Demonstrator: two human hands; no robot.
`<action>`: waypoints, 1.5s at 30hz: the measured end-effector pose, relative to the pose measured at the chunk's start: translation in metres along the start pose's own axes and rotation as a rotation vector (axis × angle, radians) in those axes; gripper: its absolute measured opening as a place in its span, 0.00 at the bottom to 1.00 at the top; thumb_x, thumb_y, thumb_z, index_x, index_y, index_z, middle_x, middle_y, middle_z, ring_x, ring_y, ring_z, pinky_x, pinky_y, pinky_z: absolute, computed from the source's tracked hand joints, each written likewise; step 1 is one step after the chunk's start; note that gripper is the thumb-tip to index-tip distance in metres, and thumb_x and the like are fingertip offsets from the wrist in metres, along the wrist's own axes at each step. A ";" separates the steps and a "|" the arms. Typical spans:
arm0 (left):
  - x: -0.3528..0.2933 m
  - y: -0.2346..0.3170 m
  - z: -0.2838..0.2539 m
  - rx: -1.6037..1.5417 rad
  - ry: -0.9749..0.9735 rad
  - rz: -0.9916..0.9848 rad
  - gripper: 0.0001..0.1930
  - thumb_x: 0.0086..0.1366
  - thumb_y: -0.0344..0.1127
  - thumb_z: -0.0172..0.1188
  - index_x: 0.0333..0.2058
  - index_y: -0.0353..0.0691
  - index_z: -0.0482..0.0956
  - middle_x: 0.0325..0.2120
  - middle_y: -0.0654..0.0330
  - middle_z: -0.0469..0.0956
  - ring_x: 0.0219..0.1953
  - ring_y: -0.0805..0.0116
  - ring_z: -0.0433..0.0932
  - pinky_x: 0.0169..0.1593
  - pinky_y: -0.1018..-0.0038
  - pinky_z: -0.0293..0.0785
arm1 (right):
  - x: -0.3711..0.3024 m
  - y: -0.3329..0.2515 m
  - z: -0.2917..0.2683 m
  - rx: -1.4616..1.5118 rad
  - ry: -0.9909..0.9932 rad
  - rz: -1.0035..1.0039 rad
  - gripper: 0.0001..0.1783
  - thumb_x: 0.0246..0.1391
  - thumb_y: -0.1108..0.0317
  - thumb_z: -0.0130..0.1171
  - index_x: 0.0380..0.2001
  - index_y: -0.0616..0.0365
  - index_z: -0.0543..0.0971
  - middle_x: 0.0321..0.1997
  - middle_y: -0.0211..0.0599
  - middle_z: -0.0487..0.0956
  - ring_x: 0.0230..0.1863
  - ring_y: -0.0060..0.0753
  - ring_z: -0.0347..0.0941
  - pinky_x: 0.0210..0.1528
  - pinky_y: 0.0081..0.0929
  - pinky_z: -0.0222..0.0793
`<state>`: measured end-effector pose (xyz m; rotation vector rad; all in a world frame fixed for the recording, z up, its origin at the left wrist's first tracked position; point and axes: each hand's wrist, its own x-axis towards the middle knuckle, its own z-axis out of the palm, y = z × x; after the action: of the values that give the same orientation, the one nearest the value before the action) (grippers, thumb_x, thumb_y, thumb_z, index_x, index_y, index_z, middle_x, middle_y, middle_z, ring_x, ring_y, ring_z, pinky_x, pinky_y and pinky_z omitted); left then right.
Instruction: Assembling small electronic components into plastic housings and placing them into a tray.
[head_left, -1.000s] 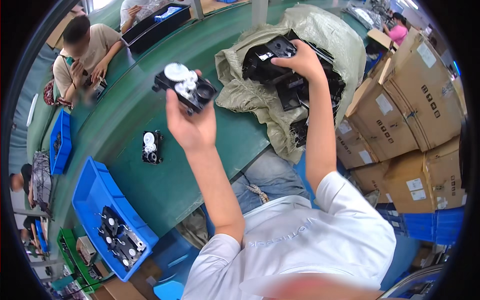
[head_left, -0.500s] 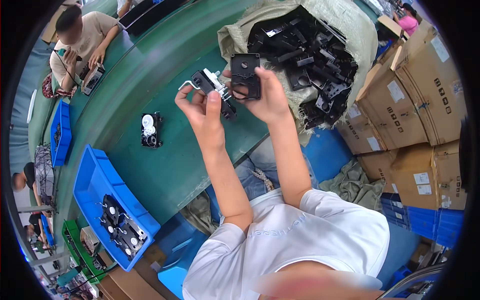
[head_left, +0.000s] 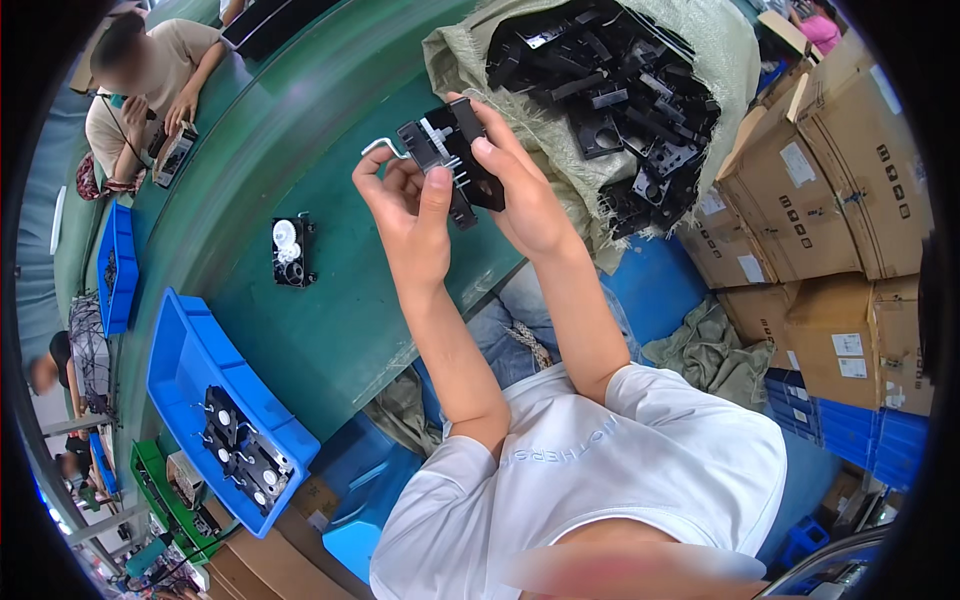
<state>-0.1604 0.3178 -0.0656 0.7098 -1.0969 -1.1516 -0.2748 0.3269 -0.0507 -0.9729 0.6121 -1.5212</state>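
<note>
My left hand is closed on a black mechanism with white gears, a bent metal crank handle sticking out at its left end. In my right hand is a flat black plastic housing, turned nearly edge-on to me. Both parts are held up over the green table and meet, or nearly so; fingers partly hide where they come together. Left of my hands, another black housing with white gears lies on the table.
An open woven sack full of black plastic parts stands at the far right. A blue bin with several geared assemblies is at the left. Cardboard boxes are stacked on the right. Across the table sits another person.
My right hand has brought the black housing left against the geared mechanism and turned it from face-on to nearly edge-on. My left hand keeps its hold, almost in place.
</note>
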 end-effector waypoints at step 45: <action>-0.005 -0.009 0.019 0.378 0.002 0.083 0.32 0.59 0.45 0.68 0.53 0.34 0.62 0.40 0.51 0.70 0.34 0.68 0.68 0.40 0.72 0.70 | 0.001 -0.003 -0.012 -0.342 0.008 -0.147 0.26 0.71 0.56 0.35 0.65 0.58 0.61 0.60 0.47 0.69 0.54 0.34 0.68 0.57 0.31 0.64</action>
<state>-0.1809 0.3214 -0.0684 0.9462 -1.3469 -0.8802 -0.2868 0.3252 -0.0541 -1.2952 0.8401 -1.5794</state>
